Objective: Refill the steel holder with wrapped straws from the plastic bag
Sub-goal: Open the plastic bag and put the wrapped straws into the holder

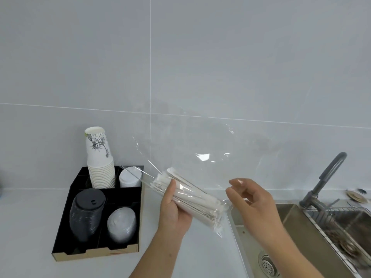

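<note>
My left hand (174, 211) grips a bundle of white paper-wrapped straws (190, 194) through a clear plastic bag (190, 149). The bundle lies tilted, its top end pointing up and to the left. The bag's loose upper part billows up in front of the wall. My right hand (254, 203) hovers just right of the bundle's lower end, fingers curled and apart; whether they touch the bag's film I cannot tell. No steel holder is in view.
A black organiser tray (60, 233) on the white counter at left holds stacked paper cups (100, 163), white lids (130, 177), black lids (87, 213) and clear lids (121, 225). A steel sink (289, 217) with a grey tap (325, 177) and a wire rack lies at right.
</note>
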{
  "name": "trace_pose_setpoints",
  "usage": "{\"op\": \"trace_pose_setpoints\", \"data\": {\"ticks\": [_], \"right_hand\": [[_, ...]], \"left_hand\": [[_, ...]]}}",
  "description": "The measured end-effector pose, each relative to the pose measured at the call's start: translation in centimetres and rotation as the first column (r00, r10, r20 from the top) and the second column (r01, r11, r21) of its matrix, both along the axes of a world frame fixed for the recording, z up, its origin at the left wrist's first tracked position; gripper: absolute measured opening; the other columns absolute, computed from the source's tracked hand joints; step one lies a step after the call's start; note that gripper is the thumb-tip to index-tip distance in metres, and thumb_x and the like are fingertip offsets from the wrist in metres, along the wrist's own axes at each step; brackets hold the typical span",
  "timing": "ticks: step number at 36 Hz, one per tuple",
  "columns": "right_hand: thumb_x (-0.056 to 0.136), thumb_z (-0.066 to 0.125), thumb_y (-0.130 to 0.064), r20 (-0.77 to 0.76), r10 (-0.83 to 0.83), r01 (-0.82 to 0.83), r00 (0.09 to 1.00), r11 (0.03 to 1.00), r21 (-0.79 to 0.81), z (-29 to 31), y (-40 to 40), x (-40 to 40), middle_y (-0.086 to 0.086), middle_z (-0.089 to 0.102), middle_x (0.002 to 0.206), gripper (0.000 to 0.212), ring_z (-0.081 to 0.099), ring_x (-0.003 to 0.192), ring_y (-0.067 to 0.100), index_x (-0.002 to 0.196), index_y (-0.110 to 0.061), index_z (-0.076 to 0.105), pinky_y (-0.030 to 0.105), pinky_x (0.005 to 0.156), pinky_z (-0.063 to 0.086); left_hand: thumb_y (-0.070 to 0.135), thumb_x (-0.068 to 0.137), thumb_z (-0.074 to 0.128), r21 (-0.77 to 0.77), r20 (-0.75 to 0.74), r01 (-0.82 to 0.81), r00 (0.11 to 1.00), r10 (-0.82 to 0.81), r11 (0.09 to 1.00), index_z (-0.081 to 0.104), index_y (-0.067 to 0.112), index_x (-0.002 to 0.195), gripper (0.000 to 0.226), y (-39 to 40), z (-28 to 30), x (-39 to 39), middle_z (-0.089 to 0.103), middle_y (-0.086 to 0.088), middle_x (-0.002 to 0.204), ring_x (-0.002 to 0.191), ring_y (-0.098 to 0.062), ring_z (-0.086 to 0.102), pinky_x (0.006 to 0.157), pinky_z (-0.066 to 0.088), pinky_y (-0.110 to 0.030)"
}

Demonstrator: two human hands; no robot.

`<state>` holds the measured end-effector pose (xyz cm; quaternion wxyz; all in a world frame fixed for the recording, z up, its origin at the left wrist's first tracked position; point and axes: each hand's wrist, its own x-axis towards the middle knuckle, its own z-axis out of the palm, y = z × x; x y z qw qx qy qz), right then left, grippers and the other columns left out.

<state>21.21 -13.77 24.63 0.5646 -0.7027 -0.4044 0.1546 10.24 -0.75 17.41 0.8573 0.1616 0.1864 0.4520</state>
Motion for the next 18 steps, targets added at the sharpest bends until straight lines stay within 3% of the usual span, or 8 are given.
{"op": "trace_pose_setpoints", "data": {"ticks": [3,7,12,14,18], "right_hand": [[0.087,0.068,-0.013,0.016,-0.037,0.037,0.999,0.999,-0.002,-0.3,-0.4,0.6,-0.007,0.066,0.071,0.012,0.059,0.063,0.009,0.078,-0.020,0.070,0.013,0.056,0.042],[0.089,0.065,-0.012,0.034,-0.080,0.080,0.996,0.997,-0.001,-0.3,-1.2,1.5,0.005,0.067,0.069,0.020,0.058,0.059,0.010,0.070,-0.013,0.068,0.014,0.056,0.043],[0.092,0.063,-0.017,0.054,-0.131,0.129,0.990,0.991,0.042,-0.2,-1.8,1.8,-0.003,0.071,0.068,0.022,0.064,0.062,0.008,0.071,-0.017,0.068,0.018,0.062,0.047],[0.094,0.061,-0.018,0.054,-0.148,0.145,0.987,0.988,0.060,0.0,-2.0,1.7,-0.006,0.073,0.070,0.022,0.067,0.064,0.011,0.073,-0.017,0.068,0.020,0.063,0.050],[0.094,0.061,-0.019,0.025,-0.163,0.161,0.986,0.984,0.078,0.3,-2.6,1.7,-0.003,0.074,0.074,0.020,0.071,0.065,0.017,0.076,-0.018,0.069,0.032,0.066,0.056]], "left_hand": [[0.038,0.070,0.073,-0.043,-0.030,0.004,1.000,-0.006,0.999,0.061,0.011,0.128,0.065,-0.2,-0.9,0.6,0.068,-0.016,0.119,0.107,-0.034,0.065,0.085,0.056,-0.047],[0.039,0.054,0.089,-0.067,-0.083,-0.015,0.996,0.009,0.998,0.057,0.012,0.134,0.090,-0.4,-2.0,1.2,0.058,-0.021,0.135,0.123,-0.039,0.057,0.102,0.046,-0.054],[0.040,0.073,0.070,-0.084,-0.055,-0.009,0.998,0.004,0.996,0.052,0.008,0.137,0.073,-1.2,-2.4,2.4,0.060,-0.019,0.128,0.120,-0.035,0.057,0.106,0.043,-0.049],[0.042,0.078,0.067,-0.103,-0.029,-0.012,1.000,0.009,0.995,0.059,0.008,0.131,0.063,-1.7,-2.4,2.9,0.063,-0.018,0.127,0.121,-0.036,0.058,0.108,0.041,-0.050],[0.041,0.088,0.059,-0.124,-0.011,0.012,1.000,-0.013,0.992,0.070,0.016,0.101,0.030,-2.9,-2.5,3.7,0.076,-0.007,0.092,0.088,-0.024,0.072,0.087,0.052,-0.042]]}}
